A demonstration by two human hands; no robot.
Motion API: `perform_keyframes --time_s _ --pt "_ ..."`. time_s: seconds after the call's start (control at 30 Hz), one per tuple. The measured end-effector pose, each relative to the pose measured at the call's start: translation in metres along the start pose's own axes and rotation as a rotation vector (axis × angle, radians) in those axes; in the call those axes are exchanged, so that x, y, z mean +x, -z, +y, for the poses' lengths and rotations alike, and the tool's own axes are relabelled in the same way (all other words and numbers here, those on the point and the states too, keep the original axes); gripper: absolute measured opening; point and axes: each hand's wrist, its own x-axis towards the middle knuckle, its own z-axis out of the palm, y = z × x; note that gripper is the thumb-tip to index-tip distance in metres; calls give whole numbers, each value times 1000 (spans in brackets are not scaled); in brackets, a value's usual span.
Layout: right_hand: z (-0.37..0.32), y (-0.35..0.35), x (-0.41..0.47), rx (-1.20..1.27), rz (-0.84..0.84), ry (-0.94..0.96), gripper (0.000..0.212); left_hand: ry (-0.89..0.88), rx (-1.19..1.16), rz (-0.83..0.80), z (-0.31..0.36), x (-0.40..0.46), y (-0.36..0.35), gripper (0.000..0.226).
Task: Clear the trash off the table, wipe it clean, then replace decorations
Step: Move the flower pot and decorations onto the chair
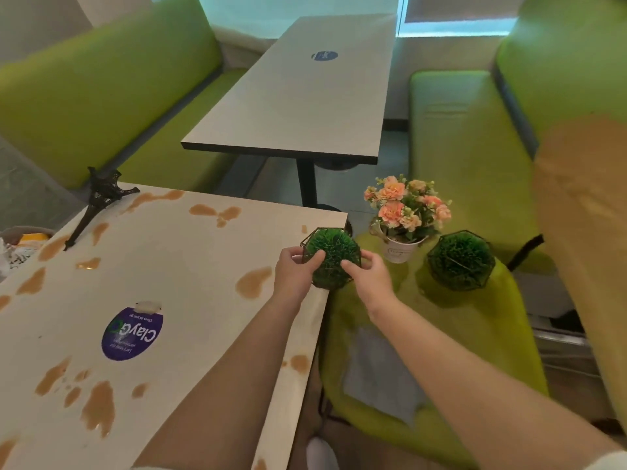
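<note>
Green plant ball (334, 254) at the stained bench (176, 273) edge, left hand (294, 271) and right hand (368, 278) both gripping its wire frame.

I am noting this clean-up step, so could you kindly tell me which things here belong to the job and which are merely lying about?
Job: stained table; caged green plant held by left hand and right hand; second caged plant; flower pot; tower model; grey cloth.
Lying about: far table; green bench.

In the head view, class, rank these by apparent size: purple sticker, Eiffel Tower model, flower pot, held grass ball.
1. Eiffel Tower model
2. Purple sticker
3. Held grass ball
4. Flower pot
First two close; nearness makes this unsure.
</note>
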Motion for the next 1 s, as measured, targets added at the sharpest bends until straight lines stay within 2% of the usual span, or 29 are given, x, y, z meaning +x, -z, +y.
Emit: perform_keyframes --time_s 0.33,0.53,0.67,0.77,1.0 --pt "25 96 -49 3 228 -38 47 -21 78 -194 -14 -57 -70 51" --pt "37 144 -59 48 367 -58 46 -51 113 -310 -18 -73 -118 49" --pt "51 170 -56 28 477 -91 45 -93 178 -416 -24 -83 -150 64" --pt "61 183 -57 1 524 -120 46 -119 236 -465 -33 -90 -166 69" --pt "76 198 -58 -85 522 -171 50 -180 325 -499 -47 -95 -184 63"
